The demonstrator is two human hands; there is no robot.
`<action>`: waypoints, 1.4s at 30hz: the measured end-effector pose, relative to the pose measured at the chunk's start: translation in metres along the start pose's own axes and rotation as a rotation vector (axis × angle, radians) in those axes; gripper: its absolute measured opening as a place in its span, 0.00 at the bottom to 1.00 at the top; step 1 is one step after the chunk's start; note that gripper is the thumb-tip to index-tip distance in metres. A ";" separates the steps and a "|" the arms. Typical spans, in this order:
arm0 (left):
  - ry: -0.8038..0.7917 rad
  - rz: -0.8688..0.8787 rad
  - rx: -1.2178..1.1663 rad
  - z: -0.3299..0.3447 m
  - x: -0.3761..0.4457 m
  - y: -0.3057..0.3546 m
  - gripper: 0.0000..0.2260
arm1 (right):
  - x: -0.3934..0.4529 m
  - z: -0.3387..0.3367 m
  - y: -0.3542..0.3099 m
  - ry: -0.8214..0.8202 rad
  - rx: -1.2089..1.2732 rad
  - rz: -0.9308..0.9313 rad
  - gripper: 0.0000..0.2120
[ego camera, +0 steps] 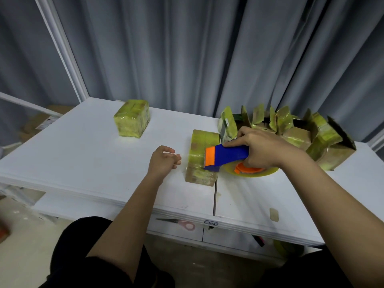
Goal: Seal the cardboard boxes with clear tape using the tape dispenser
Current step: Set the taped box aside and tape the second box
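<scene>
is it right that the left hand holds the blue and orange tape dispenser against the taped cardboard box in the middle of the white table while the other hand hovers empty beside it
Not quite: the hands are swapped. The head view shows the right hand holding the blue and orange tape dispenser against the taped cardboard box in the middle of the white table, while the left hand hovers empty beside it.

even, cool overhead light, faint shadows, wide-angle bending at the edges, slight softness throughout.
</scene>
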State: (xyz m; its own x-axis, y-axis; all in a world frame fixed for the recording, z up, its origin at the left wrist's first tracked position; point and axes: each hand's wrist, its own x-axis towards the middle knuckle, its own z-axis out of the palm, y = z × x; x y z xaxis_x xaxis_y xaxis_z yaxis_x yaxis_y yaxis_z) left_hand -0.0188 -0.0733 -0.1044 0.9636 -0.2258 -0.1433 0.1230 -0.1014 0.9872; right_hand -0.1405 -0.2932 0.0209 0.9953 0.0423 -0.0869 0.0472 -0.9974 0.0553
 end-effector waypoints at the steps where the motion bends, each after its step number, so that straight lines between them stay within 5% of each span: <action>1: 0.001 -0.004 -0.003 0.001 0.001 -0.001 0.07 | 0.001 -0.001 -0.001 -0.002 0.001 0.001 0.29; 10: 0.028 -0.095 0.034 0.008 0.011 -0.017 0.07 | 0.007 0.014 0.002 -0.029 0.082 0.014 0.29; 17: -0.028 0.054 0.166 0.033 0.006 -0.045 0.07 | 0.007 0.024 0.006 0.012 0.122 0.008 0.30; 20: 0.006 0.165 0.444 0.041 0.002 -0.056 0.21 | 0.006 0.026 0.005 0.016 0.133 -0.007 0.30; 25: -0.076 0.322 0.865 0.034 -0.007 -0.075 0.29 | 0.007 0.025 0.001 0.021 0.126 -0.007 0.30; 29: -0.162 0.287 0.613 0.029 -0.004 -0.033 0.37 | 0.004 0.026 0.004 0.006 0.146 -0.006 0.30; 32: -0.464 0.365 0.531 0.031 -0.001 0.001 0.40 | 0.002 0.027 0.007 -0.020 0.158 -0.007 0.31; 35: -0.705 0.319 0.822 0.041 0.005 0.006 0.42 | 0.001 0.031 0.012 -0.047 0.179 0.005 0.34; 42: -0.535 0.566 0.979 0.047 0.010 -0.021 0.56 | -0.011 0.050 0.025 -0.104 0.109 -0.007 0.37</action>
State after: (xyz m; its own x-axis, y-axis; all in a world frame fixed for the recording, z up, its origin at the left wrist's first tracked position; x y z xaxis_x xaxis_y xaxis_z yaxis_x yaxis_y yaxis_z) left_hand -0.0224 -0.1188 -0.1295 0.5784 -0.8144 0.0472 -0.7256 -0.4872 0.4860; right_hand -0.1540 -0.3214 -0.0262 0.9805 0.0488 -0.1901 0.0393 -0.9978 -0.0532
